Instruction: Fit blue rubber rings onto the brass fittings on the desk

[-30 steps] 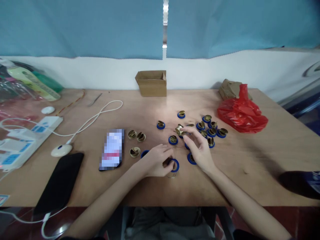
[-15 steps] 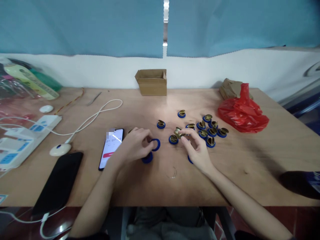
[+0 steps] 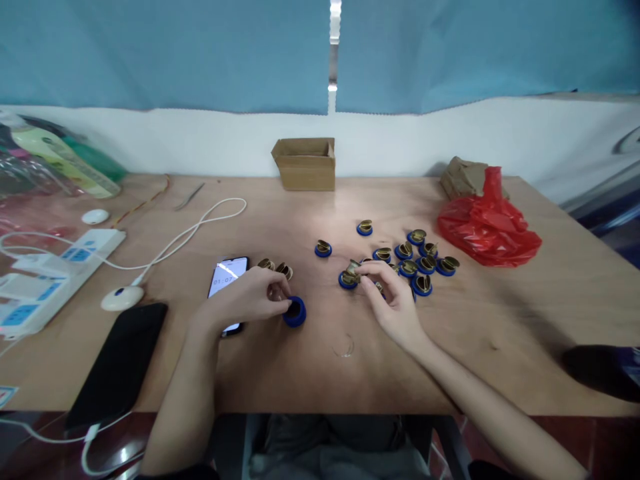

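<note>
My left hand rests on the wooden table with its fingertips on a stack of blue rings, the fingers curled round its top. Just behind that hand lie loose brass pieces. My right hand is further right, its thumb and fingers pinched on a small brass piece. That piece is held just above a blue ring with a brass insert. Behind and to the right lies a cluster of several blue rings with brass inserts.
A lit phone lies left of my left hand, a dark phone at the front left. White cables, a round switch and power strips fill the left. A cardboard box stands at the back, a red plastic bag at right.
My left hand carried a blue ring leftward from the table's middle and set it down on the blue stack near the phone. My right hand stayed near the cluster, pinching a brass piece.
</note>
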Motion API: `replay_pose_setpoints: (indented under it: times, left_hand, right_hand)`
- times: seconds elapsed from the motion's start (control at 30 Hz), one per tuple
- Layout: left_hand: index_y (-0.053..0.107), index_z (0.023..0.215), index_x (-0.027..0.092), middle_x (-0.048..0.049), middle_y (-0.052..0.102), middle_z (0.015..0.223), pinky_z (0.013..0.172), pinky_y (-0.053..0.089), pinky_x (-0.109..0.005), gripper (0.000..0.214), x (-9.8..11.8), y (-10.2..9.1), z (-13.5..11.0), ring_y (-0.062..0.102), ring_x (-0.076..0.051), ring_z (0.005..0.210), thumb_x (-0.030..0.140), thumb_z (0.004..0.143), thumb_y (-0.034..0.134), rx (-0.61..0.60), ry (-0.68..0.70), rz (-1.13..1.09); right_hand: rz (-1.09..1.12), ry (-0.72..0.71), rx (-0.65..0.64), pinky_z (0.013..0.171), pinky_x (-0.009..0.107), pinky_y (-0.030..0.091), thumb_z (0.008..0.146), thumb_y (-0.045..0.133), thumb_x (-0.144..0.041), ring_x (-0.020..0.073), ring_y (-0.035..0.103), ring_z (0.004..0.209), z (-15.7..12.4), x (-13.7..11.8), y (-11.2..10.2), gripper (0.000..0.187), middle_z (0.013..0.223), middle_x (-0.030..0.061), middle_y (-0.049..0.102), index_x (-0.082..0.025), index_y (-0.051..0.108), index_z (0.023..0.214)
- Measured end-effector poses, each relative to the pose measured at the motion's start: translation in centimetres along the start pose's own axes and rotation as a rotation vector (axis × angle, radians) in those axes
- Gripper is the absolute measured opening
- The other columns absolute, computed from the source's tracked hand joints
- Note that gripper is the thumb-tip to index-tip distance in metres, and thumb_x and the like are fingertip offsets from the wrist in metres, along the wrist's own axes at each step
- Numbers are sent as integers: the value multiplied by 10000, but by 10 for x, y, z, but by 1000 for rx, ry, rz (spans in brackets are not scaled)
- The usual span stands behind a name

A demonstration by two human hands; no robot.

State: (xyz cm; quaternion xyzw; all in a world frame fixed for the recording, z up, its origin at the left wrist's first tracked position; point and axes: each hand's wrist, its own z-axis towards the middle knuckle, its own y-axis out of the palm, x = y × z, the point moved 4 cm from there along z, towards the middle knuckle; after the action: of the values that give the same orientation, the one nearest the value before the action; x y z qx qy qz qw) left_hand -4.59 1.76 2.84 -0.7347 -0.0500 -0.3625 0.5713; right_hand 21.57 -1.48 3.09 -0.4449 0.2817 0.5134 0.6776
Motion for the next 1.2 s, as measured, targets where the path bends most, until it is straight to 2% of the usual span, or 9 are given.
replay_pose_setpoints:
  times: [0.2,0.37,0.5,0.6,0.73,0.9,1.0,1.1,1.2]
  left_hand:
    - [738,989,216,-21,769,819,669,523,-270,211,33,-2,8,715,-186,741,348,954,577,249,96,-48]
    - [710,1117,213,-41,767,920,802,590,-306,336,65,31,17,721,-180,853,364,1060,415,107,216,-453]
    - [707,1096,200,-72,772,975,780,634,-322,291,65,46,24,745,-196,882,384,1033,491,73,237,-738]
    - [700,1123,193,-92,780,1030,790,649,-343,263,56,47,28,763,-215,919,384,992,575,134,211,-849]
    - [692,1093,198,-84,780,1054,835,633,-338,237,50,49,28,759,-214,968,322,893,724,230,201,-910]
    - [667,1045,193,-70,769,1059,855,590,-305,317,54,60,26,747,-197,977,268,790,839,201,157,-1042]
    - [660,1059,198,-54,748,1004,765,556,-264,338,54,56,22,719,-176,903,292,793,846,255,159,-894]
    - [679,1006,197,-14,683,885,659,494,-228,298,57,47,17,629,-126,742,339,802,843,344,250,-516]
    - [678,963,181,-1,617,849,603,459,-227,249,64,50,14,566,-109,655,368,849,795,280,393,-162]
  right_hand:
    - [-189,-338,13,909,505,592,918,559,-102,276,710,1041,-10,-21,2,247,1069,92,740,-255,679,1071]
    - [-184,-572,-99,957,533,616,839,578,-23,297,706,1152,-23,-22,13,468,1196,116,741,-237,644,1249]
    - [-205,-589,-125,965,539,623,838,577,-33,306,676,1224,-22,-22,14,435,1231,109,732,-238,653,1214]
    - [-229,-544,-40,977,556,594,841,588,-37,313,661,1224,-16,-26,6,373,1255,121,707,-241,643,1148]
    - [-239,-366,79,883,482,580,893,590,-75,267,686,1019,-7,-25,-5,227,1057,98,704,-238,612,1050]
    - [-240,-244,6,681,331,543,946,583,-147,183,639,763,-5,-17,1,117,887,38,654,-214,573,1041]
    - [-242,-234,-15,695,314,544,960,571,-154,172,645,766,-6,-15,4,117,896,34,660,-209,569,1064]
    - [-268,-211,29,691,305,543,974,548,-150,169,654,766,-4,-14,-2,109,900,37,676,-210,579,1060]
    - [-297,-176,77,687,301,539,977,544,-153,169,662,756,0,-13,-9,96,896,40,690,-205,596,1038]
